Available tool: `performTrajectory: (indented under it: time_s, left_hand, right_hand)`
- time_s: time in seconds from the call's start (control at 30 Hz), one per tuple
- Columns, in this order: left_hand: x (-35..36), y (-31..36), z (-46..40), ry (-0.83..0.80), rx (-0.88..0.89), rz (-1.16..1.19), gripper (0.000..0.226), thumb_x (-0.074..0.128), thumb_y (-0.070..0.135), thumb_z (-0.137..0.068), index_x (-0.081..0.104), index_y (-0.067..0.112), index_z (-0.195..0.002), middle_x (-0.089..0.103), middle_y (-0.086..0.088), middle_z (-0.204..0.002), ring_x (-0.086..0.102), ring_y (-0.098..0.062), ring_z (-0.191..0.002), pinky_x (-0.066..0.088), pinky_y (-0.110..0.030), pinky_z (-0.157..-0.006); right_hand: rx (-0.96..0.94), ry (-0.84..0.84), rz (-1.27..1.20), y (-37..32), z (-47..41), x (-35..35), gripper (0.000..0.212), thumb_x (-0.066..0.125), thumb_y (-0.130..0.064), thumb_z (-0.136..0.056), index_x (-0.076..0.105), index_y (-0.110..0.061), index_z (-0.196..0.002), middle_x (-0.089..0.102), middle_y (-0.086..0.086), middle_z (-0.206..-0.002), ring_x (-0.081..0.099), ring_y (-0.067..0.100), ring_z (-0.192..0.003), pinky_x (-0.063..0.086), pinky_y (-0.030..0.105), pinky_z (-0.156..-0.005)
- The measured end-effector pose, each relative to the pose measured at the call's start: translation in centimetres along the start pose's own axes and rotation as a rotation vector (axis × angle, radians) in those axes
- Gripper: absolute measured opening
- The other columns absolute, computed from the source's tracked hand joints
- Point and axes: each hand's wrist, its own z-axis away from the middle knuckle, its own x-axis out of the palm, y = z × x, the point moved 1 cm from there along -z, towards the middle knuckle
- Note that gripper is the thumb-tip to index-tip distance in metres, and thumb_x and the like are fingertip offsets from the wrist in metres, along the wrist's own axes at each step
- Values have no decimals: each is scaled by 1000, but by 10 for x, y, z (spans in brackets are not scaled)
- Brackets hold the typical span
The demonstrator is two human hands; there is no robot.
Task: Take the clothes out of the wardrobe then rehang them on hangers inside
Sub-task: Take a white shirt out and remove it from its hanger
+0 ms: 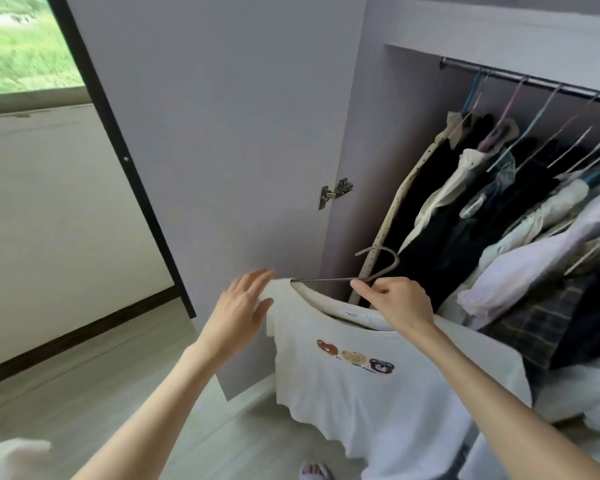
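Pinching a thin wire hanger, the right hand carries a soft white T-shirt.

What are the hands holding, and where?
The right hand pinches the hanger at its neck, below the hook. The left hand, fingers straight, touches the white T-shirt at its shoulder.

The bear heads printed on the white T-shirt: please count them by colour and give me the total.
Brown bear head: 1
Tan bear head: 1
Dark bear head: 1
Total: 3, all on the white T-shirt, which is on the hanger that the right hand pinches.
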Motion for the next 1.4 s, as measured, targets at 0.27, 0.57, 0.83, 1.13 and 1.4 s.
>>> performTrajectory:
  time_s: [0.27, 0.57, 0.83, 1.13, 1.4]
  left_hand:
    - [-25, -23, 50, 185, -86, -7, 49, 29, 43, -92, 65, 10, -100, 64, -3, -89, 61, -26, -79, 47, -31, -67]
    - [-78, -16, 90, 521, -221, -134, 36, 36, 30, -93, 61, 7, -80, 60, 0, -73, 44, -12, -71, 35, -27, -64]
    - [-120, -19, 198, 845, -648, -191, 30, 45, 27, -88, 63, 5, -81, 61, 4, -76, 49, -11, -73, 35, -29, -68]
    - [-141, 14, 335, 1134, -1065, -389, 26, 50, 22, -85, 67, 2, -85, 68, -12, -81, 59, -33, -75, 35, -31, -72]
    - [-165, 70, 459, 1251, -1209, -930, 28, 45, 22, -90, 64, 3, -83, 61, -12, -70, 49, -22, -71, 32, -36, -67]
  right_hand:
    - [-361, -104, -271, -35, 1, 13, 60, 61, -55, -75, 28, -18, -41, 29, -3, -40, 28, 11, -46, 25, 32, -53]
    - [-645, -304, -360, -116, -10, 45, 61, 63, -54, -76, 30, -13, -45, 32, 8, -44, 47, 20, -49, 25, 26, -52]
    - [-1222, -110, -255, -186, 5, 85, 47, 41, -53, -87, 69, -15, -85, 65, -3, -79, 59, 18, -72, 41, 28, -70]
    - [-1434, -269, -396, -262, 68, 141, 38, 47, -40, -85, 65, -8, -97, 63, 3, -86, 60, 26, -81, 46, 37, -77]
    - [-1691, -344, -694, -339, 210, 163, 27, 48, -25, -89, 65, -5, -81, 57, 4, -76, 45, 15, -76, 39, 29, -64]
